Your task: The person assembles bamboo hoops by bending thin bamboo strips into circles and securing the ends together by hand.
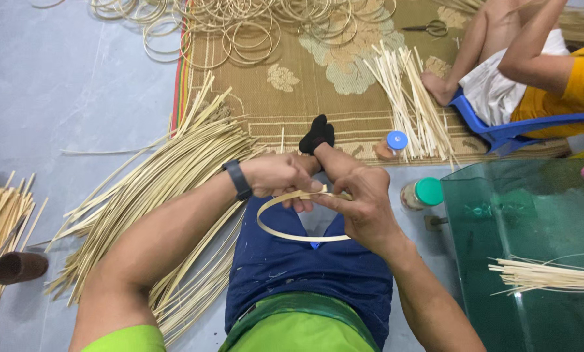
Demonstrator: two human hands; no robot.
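While both hands pinch it, left hand (282, 175) and right hand (364, 205) grip the bamboo hoop (285, 233).

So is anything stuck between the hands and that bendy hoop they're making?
No, nothing visible is in the way. The left hand and right hand both pinch the bamboo strip hoop directly where its ends overlap. The loop hangs free above the blue shorts.

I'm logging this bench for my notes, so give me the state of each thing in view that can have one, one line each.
Pale bamboo strip: bent into a closed loop, ends overlapped.
Left hand: closed, pinching the loop's overlap.
Right hand: closed, pinching the same overlap.
Blue-capped small jar: capped, upright.
Green-capped jar: capped, lying on its side.
Metal scissors: lying on the mat.
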